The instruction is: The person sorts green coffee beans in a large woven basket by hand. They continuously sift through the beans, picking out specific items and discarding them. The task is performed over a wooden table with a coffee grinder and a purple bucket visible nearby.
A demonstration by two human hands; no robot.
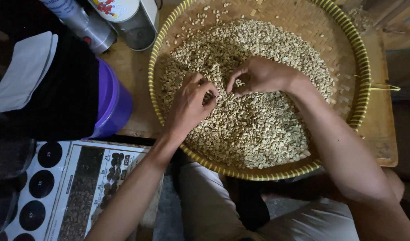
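A big round woven tray (347,49) with a yellow-striped rim is parked on a wooden counter (383,134), hanging a bit over the counter's near edge, and it's loaded with a wide heap of pale green coffee beans (254,125). Both hands are dug into the middle of that heap, just beside each other. The left hand (189,105) is seen curled narrow, fingertips pinched together on the beans, though whether a single bean is actually gripped can't be made out. The right hand (258,75) is arched over the pile with thumb and forefinger drawn close, touching the beans too; same deal, any bean between them is too small to tell. A few loose beans are scattered on the bare weave toward the far side of the tray. Just left of the tray, a purple tub (113,102) is sat near the counter's left edge, partly covered by dark cloth. Two metal cylinders (138,27) are stood at the far left corner. A printed chart with dark circles (39,183) is seen below the counter on the left.
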